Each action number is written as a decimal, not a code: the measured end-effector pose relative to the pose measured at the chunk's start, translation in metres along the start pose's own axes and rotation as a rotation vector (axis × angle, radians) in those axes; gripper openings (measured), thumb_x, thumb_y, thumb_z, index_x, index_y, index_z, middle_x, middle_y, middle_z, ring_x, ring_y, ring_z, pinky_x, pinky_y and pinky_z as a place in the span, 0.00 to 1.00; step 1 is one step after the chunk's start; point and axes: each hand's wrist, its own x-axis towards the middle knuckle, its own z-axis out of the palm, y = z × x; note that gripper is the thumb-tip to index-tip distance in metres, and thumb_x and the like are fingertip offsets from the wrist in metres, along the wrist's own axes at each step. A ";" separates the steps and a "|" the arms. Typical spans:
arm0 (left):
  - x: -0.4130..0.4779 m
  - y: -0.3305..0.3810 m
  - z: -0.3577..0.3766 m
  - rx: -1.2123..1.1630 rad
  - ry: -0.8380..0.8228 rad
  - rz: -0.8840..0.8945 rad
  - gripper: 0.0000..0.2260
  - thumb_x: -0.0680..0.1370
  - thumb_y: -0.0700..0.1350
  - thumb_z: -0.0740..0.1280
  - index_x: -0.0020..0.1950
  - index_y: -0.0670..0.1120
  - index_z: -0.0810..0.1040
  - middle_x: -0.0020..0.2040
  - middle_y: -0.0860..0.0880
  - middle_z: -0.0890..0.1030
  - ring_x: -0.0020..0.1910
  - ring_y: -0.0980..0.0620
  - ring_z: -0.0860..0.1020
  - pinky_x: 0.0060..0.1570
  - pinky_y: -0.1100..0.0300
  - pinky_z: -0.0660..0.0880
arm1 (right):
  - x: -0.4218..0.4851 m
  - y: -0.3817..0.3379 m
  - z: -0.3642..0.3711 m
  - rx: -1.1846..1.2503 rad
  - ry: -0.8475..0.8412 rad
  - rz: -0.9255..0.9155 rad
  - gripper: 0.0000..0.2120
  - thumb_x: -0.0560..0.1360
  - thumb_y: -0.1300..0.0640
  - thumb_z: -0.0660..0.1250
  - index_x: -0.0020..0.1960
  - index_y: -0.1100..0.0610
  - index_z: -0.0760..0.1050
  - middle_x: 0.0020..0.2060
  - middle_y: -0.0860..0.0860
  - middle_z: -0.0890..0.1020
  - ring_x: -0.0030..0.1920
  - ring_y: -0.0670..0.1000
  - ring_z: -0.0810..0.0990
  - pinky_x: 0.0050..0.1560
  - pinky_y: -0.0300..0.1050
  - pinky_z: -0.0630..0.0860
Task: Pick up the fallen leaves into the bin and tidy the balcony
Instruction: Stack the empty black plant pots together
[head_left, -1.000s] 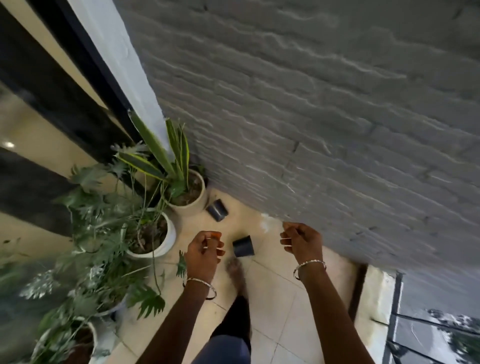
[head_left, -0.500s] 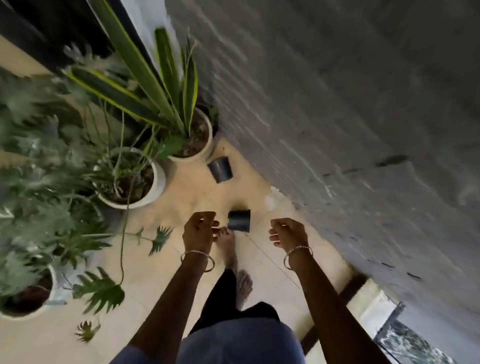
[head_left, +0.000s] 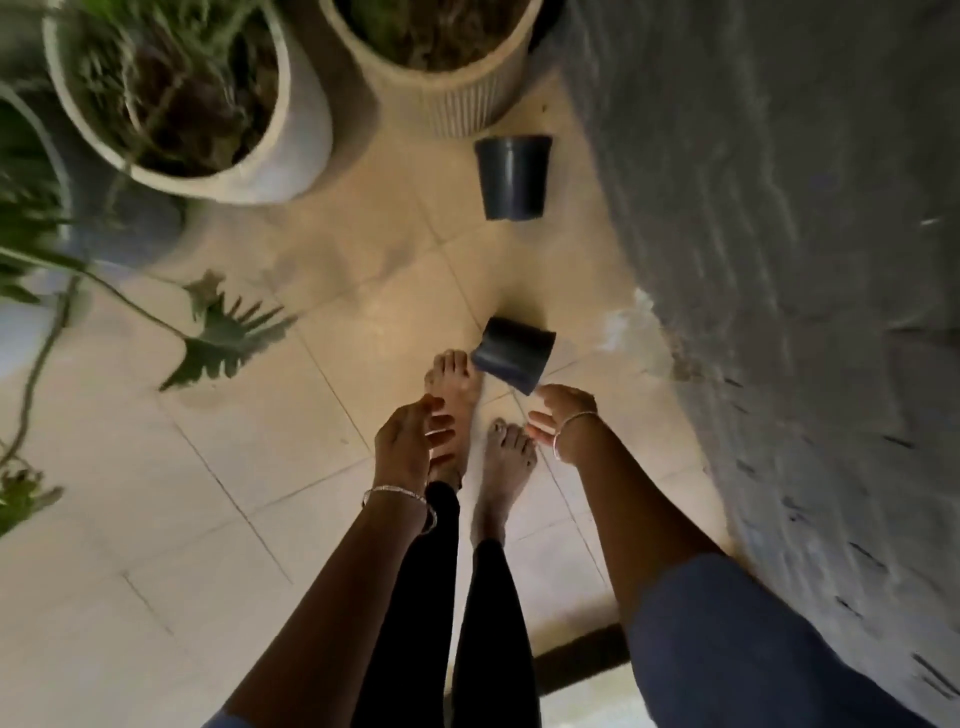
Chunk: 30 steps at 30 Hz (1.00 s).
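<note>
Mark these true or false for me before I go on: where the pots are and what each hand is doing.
1. A near pot and a far pot, both dark, are on the floor. True.
2. The left hand holds a pot. False: it holds nothing.
3. The near pot lies by the toes of a bare foot. True.
4. The far pot sits inside the ribbed planter. False: it is on the floor beside that planter.
5. The right hand grips the planter. False: it is low beside the near pot, well apart from the planter.
</note>
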 end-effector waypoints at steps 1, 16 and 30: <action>0.017 -0.005 0.003 -0.012 0.016 -0.007 0.10 0.81 0.47 0.61 0.52 0.43 0.80 0.48 0.44 0.83 0.50 0.45 0.81 0.57 0.45 0.76 | 0.017 -0.001 0.003 -0.020 0.002 -0.006 0.19 0.80 0.62 0.64 0.70 0.61 0.68 0.64 0.62 0.74 0.62 0.63 0.77 0.54 0.55 0.78; 0.109 -0.005 -0.001 -0.221 -0.212 -0.266 0.27 0.72 0.66 0.69 0.63 0.51 0.72 0.58 0.45 0.79 0.57 0.42 0.78 0.57 0.44 0.77 | 0.038 0.003 0.036 -0.752 0.044 -0.902 0.07 0.77 0.55 0.69 0.45 0.59 0.80 0.40 0.49 0.83 0.39 0.51 0.84 0.39 0.45 0.82; 0.127 0.030 -0.025 -0.667 -0.247 -0.168 0.26 0.72 0.59 0.72 0.65 0.48 0.75 0.59 0.39 0.82 0.57 0.36 0.80 0.60 0.38 0.76 | 0.018 -0.095 0.073 -0.886 0.029 -1.126 0.09 0.79 0.51 0.67 0.55 0.54 0.79 0.48 0.50 0.83 0.44 0.53 0.83 0.41 0.42 0.77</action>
